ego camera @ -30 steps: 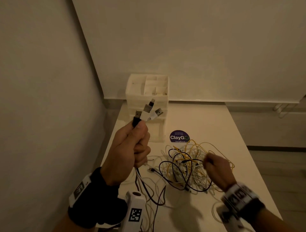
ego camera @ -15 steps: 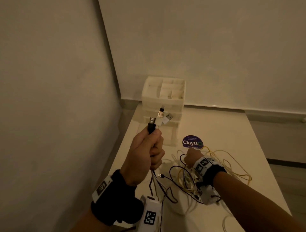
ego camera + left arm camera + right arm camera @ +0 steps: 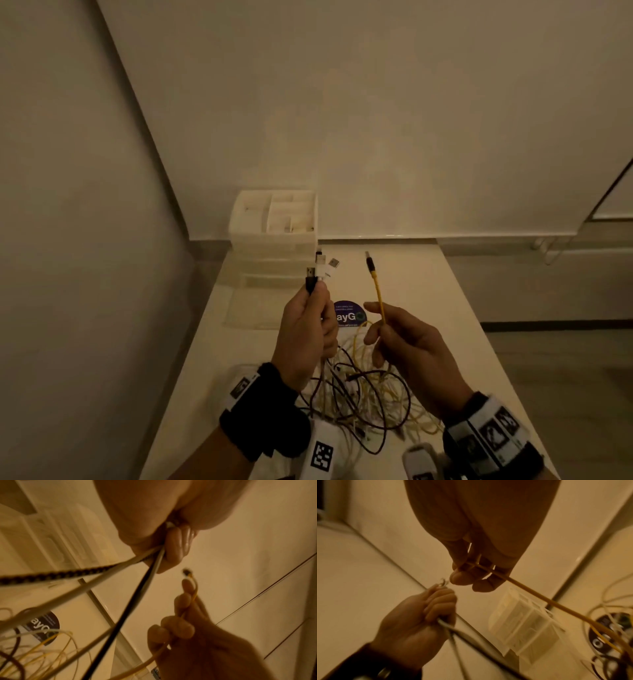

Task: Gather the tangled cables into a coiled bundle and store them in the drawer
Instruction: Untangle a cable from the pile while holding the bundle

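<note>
A tangle of black, white and yellow cables (image 3: 363,401) lies on the white table (image 3: 428,308) below both hands. My left hand (image 3: 308,335) is raised and grips a bunch of black and white cable ends (image 3: 320,270), their USB plugs sticking up above the fist; the cords (image 3: 102,577) run down from it. My right hand (image 3: 407,346) pinches a yellow cable (image 3: 378,301) (image 3: 522,588) just right of it, its dark plug (image 3: 370,262) pointing up. The white drawer unit (image 3: 274,240) stands at the table's back left, with its bottom drawer (image 3: 260,305) pulled out.
A round purple sticker (image 3: 349,315) lies on the table between the drawer unit and the tangle. Walls close the left side and the back. The table's right edge (image 3: 479,335) drops to the floor.
My right hand has left the tangle and risen beside the left, bringing up a yellow cable end. The left hand holds the same bunch of plugs.
</note>
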